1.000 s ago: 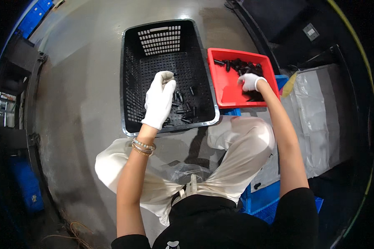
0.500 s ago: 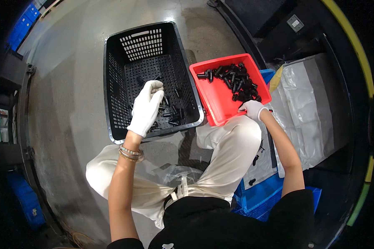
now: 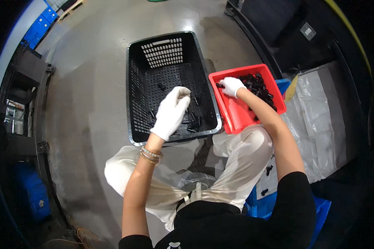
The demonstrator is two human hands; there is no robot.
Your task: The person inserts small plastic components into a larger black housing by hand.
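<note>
My left hand (image 3: 171,113), in a white glove, hovers over the near half of a black plastic crate (image 3: 134,83). Its fingers are curled toward the thumb, and whatever they may hold is hidden. Inside the crate, several small black parts (image 3: 192,124) lie scattered on the perforated floor. My right hand (image 3: 232,86), also gloved in white, reaches into a shallow red bin (image 3: 236,119) beside the crate. Its fingers are closed on a small black cylindrical part (image 3: 220,85) near the bin's left wall. A heap of similar black parts (image 3: 258,89) fills the bin's right side, partly behind my forearm.
Translucent plastic sheeting (image 3: 316,124) lies to the right of the bin, with a few black parts (image 3: 269,169) near my knee. A blue crate (image 3: 323,211) stands by my right side. Dark machinery (image 3: 274,29) borders the right, and blue boxes (image 3: 39,27) stand far left.
My right hand has moved from the bin's near right corner to its left side and now grips a black part. The view has shifted; my left hand stays over the crate.
</note>
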